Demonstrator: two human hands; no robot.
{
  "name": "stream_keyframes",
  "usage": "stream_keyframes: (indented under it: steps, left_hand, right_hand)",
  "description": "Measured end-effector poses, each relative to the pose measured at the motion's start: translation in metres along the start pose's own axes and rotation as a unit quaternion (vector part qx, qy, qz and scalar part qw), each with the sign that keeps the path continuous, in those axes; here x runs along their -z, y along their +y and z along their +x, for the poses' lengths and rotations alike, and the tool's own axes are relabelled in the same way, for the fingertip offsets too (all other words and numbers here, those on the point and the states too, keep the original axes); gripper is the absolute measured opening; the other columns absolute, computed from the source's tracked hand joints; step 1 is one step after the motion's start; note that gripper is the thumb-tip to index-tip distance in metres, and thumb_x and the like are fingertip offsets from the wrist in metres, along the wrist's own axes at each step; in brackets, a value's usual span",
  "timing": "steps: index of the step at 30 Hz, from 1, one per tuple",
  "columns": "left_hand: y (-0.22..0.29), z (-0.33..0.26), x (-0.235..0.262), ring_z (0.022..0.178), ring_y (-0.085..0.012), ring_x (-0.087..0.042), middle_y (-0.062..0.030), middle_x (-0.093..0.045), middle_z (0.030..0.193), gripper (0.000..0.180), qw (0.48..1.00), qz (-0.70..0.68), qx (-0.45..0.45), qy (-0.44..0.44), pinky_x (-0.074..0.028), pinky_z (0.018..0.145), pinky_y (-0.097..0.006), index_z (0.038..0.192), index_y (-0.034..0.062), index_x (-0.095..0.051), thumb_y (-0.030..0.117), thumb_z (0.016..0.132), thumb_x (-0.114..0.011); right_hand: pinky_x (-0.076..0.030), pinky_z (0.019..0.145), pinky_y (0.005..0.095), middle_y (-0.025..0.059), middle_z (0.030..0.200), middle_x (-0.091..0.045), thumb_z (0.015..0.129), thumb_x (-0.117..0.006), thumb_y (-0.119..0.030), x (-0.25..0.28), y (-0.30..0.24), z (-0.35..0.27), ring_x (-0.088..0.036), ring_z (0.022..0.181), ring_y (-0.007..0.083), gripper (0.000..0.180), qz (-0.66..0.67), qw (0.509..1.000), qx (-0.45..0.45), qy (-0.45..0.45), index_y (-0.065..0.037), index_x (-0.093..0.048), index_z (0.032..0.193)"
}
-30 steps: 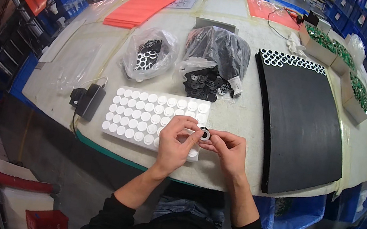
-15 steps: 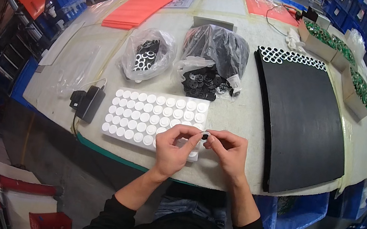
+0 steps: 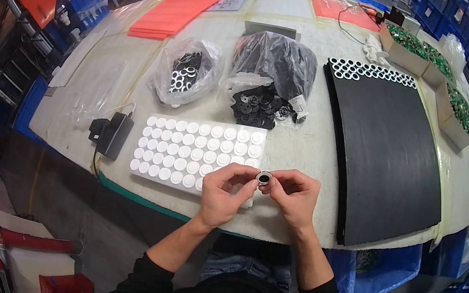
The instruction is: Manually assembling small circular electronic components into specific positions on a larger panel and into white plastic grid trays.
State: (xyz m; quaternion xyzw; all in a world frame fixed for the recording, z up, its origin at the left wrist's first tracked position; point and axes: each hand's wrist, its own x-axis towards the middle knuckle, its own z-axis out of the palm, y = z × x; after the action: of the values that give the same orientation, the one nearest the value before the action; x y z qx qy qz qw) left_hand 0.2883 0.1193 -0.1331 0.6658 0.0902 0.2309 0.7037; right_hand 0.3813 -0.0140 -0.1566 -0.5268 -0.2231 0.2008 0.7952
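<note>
Between my two hands is a small round ring point(image 3: 264, 178), white-rimmed with a black centre. My left hand point(image 3: 226, 193) pinches it from the left, my right hand point(image 3: 295, 196) from the right, just above the table's near part. Under and beside my left hand lies a white tray point(image 3: 146, 179) with rows of round white caps point(image 3: 183, 151); the hand hides its near right corner. Beyond it, an open clear bag point(image 3: 161, 64) holds similar black-and-white rings. A larger bag point(image 3: 275, 61) spills black discs point(image 3: 256, 106) onto the table.
To the right lies a black foam sheet stack point(image 3: 383, 158), with rows of rings point(image 3: 373, 73) along its far end. Boxes of green circuit boards point(image 3: 459, 114) stand at far right. A black power adapter point(image 3: 115, 135) sits left of the tray. Orange sheets point(image 3: 179, 12) lie far left.
The ring has tilted so that its round face and black centre now show more fully. Both hands have shifted very slightly and still pinch it.
</note>
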Motion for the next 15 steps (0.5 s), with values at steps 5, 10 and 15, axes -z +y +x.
stream_keyframes:
  steps: [5, 10, 15]
  left_hand:
    - [-0.0015, 0.001, 0.0069, 0.089, -0.0129, -0.066, -0.0077, -0.068, 0.098, 0.019, 1.0, -0.014, 0.02, -0.012, -0.053, 0.082, -0.026, 0.107, -0.0056, -0.066, -0.006, 0.088, -0.065]
    - [-0.0022, 0.002, 0.0069, 0.089, -0.0131, -0.066, -0.0087, -0.068, 0.098, 0.021, 1.0, -0.013, 0.0, -0.019, -0.053, 0.081, -0.025, 0.109, -0.0049, -0.067, -0.006, 0.088, -0.065]
    - [0.0006, 0.0051, 0.0047, 0.084, -0.0125, -0.066, -0.0099, -0.068, 0.097, 0.019, 0.999, 0.028, -0.019, -0.029, -0.057, 0.073, -0.025, 0.109, -0.0057, -0.067, -0.005, 0.09, -0.064]
  right_hand:
    - [-0.056, 0.078, 0.0267, 0.0105, 0.089, -0.072, 0.085, -0.069, 0.003, 0.001, 0.0044, 0.0011, -0.069, 0.083, 0.014, 0.014, -0.043, 0.998, 0.029, -0.028, 0.006, -0.068, 0.098]
    - [-0.055, 0.079, 0.0263, 0.0096, 0.091, -0.071, 0.083, -0.068, 0.004, -0.0061, -0.0007, 0.0005, -0.069, 0.084, 0.0133, 0.015, -0.063, 0.996, 0.053, -0.02, 0.006, -0.068, 0.098]
    - [-0.055, 0.079, 0.0263, 0.0102, 0.092, -0.071, 0.083, -0.068, 0.005, -0.0021, 0.0012, 0.0015, -0.069, 0.085, 0.0135, 0.017, -0.081, 0.994, 0.069, -0.024, 0.005, -0.068, 0.099]
